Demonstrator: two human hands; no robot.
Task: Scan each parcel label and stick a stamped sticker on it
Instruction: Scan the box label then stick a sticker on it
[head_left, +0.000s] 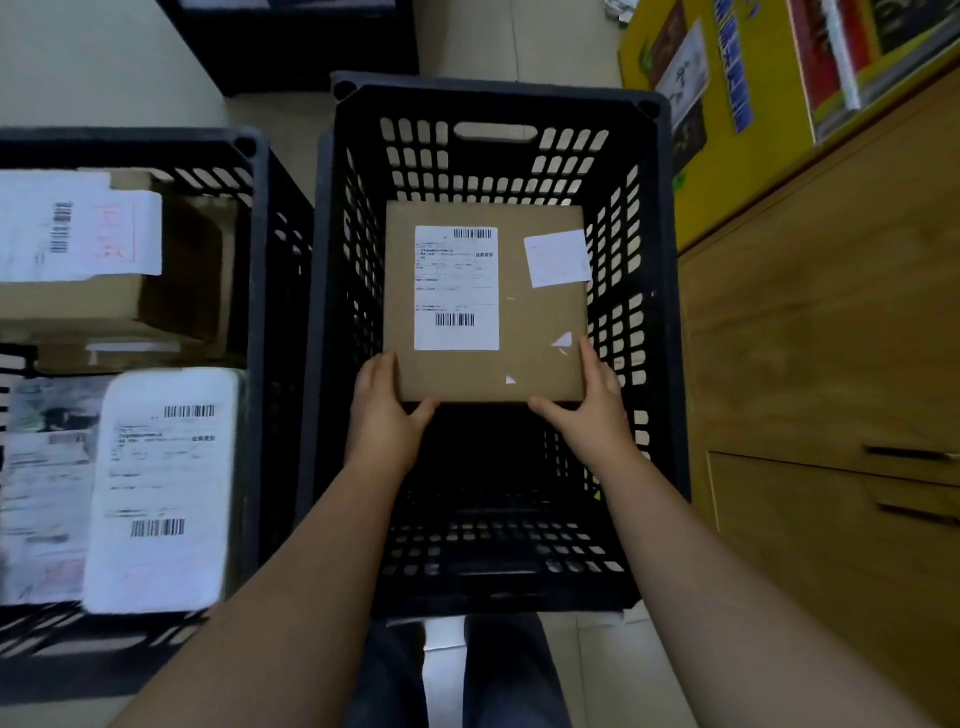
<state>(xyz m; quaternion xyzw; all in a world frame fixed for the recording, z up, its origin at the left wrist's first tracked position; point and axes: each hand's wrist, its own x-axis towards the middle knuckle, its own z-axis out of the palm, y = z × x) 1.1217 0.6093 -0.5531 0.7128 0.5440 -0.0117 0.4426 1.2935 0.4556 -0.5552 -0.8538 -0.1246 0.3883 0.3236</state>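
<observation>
Both hands, left hand (384, 402) and right hand (589, 400), grip a labelled cardboard parcel (530, 332) by its near corners inside a black crate (493, 111).

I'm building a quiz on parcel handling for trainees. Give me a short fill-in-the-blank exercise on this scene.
1. Both hands, the left hand and the right hand, hold a flat brown ____ over the middle crate.
2. The shipping label on it shows ____ barcodes.
3. The small white sticker sits to the ____ of that label.
4. The crate on the left holds several ____.

Missing words: box; two; right; parcels
</observation>
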